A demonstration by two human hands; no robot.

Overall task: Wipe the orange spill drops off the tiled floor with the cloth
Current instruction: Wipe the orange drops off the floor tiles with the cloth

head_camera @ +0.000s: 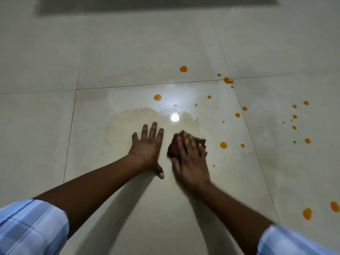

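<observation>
My right hand (191,162) presses a dark brown cloth (173,146) flat on the cream tiled floor (110,52); most of the cloth is hidden under the fingers, and the hand is blurred. My left hand (147,146) lies flat on the tile beside it, fingers spread, holding nothing. Several orange drops dot the floor: one (223,145) just right of the cloth, one (157,97) beyond the hands, one (183,69) farther off, a smeared one (228,80) on the grout line. A pale wet smear (132,118) spreads beyond the hands.
More orange drops (295,116) are scattered on the tile to the right, and two larger ones (307,213) lie near the right edge. A bright light reflection (174,117) glares on the wet tile. A dark band (147,4) crosses the far floor.
</observation>
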